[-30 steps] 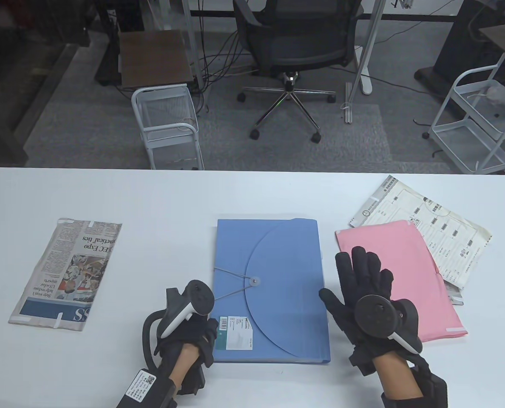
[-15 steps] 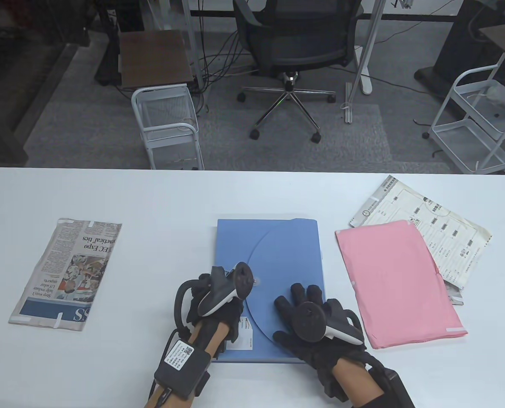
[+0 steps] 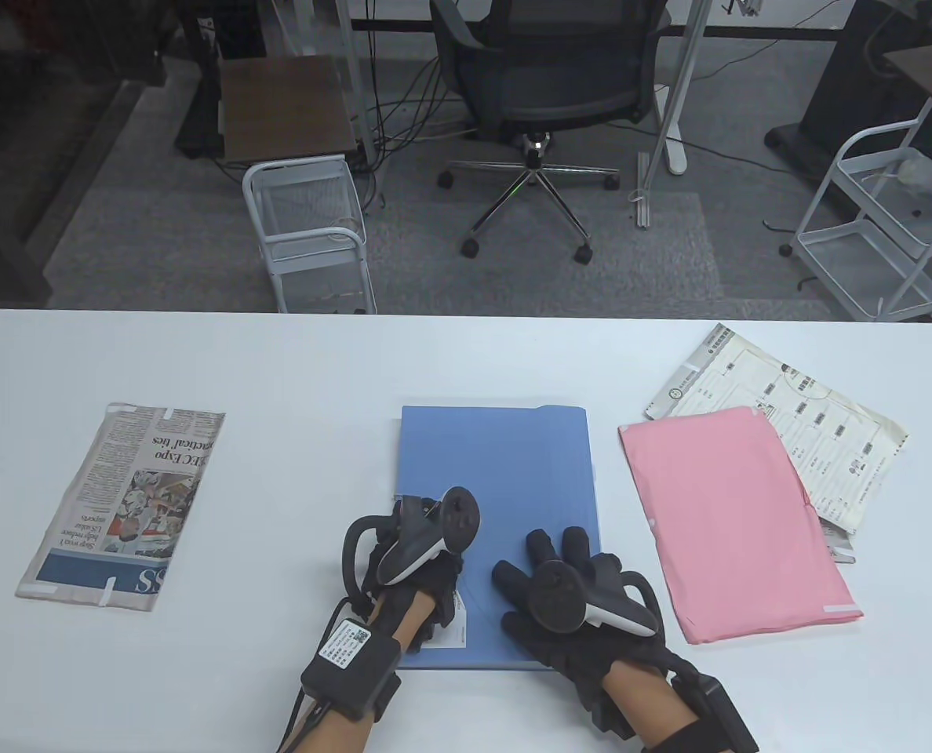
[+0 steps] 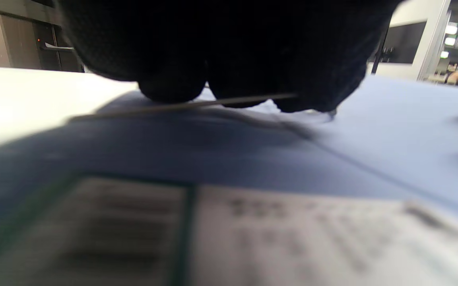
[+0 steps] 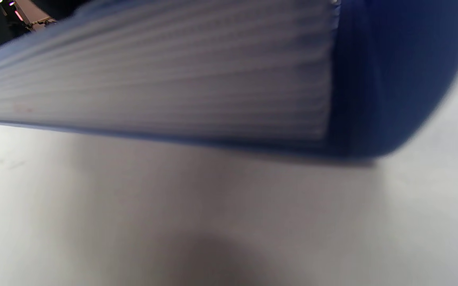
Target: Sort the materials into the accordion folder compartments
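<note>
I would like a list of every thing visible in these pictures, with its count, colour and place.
accordion folder: one, blue, flat at the table's middle, under both hands
elastic cord: one, pale, across the folder at the left fingertips
newspaper: one, folded, printed, on the table's left
pink sheet: one, pink, right of the folder
printed form: one, cream with black print, partly under the pink sheet
table: one, white
office chair: one, dark, beyond the table
wire carts: two, white, on the floor, left and right
left hand: black glove, on the folder's near left part
right hand: black glove, resting on the folder's near right part
</note>
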Available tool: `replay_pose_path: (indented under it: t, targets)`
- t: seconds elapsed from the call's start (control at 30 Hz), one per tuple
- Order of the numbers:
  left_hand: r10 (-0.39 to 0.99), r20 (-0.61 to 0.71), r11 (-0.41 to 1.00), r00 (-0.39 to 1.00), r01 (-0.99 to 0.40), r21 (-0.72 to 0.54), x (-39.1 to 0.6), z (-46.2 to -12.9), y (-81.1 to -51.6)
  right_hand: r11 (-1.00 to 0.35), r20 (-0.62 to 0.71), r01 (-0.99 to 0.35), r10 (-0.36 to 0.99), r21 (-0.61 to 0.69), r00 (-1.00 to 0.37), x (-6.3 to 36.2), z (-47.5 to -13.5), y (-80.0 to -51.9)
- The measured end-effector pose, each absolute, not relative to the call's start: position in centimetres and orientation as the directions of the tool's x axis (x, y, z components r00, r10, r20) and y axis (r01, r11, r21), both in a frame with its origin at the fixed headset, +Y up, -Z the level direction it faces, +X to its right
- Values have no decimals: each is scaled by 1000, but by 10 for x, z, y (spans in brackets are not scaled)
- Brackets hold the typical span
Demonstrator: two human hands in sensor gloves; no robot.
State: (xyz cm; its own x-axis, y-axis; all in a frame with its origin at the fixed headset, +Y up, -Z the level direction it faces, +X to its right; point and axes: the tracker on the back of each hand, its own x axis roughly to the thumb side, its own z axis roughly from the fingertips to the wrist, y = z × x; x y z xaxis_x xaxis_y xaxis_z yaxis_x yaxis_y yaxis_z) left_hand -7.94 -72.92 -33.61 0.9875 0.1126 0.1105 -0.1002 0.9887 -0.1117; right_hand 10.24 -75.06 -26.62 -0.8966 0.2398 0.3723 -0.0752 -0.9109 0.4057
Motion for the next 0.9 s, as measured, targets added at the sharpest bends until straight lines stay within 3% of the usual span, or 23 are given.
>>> replay_pose_path:
  t: [0.13, 0.23, 0.3, 0.37, 0.43, 0.5, 0.6, 0.9]
  targets:
    - [210, 72, 974, 975, -203, -97, -79, -340, -730, -908, 367, -72, 238, 412, -899, 101, -267, -750]
    - [384, -45, 919, 922, -386, -74, -91, -345, -734, -904, 361, -80, 247, 420, -899, 101, -268, -750]
    - [417, -92, 902, 904, -424, -77, -99, -346, -735, -896, 357, -85, 259, 437, -898, 102, -268, -750]
    - [394, -105, 910, 913, -404, -94, -105, -346, -734, -880, 354, -82, 272, 469, -895, 101, -268, -751]
    - [274, -141, 927, 951, -300, -223, -108, -346, -738, -867, 356, -71, 276, 493, -893, 100, -268, -751]
    - [238, -139, 906, 961, -271, -326, -109, -345, -744, -871, 350, -60, 258, 488, -901, 96, -266, -751]
    - [323, -152, 883, 934, -355, -306, -113, -345, -746, -881, 349, -26, 214, 472, -913, 86, -264, -749]
    - [294, -156, 890, 943, -330, -316, -116, -346, -746, -934, 441, -14, 182, 357, -879, 63, -254, -742]
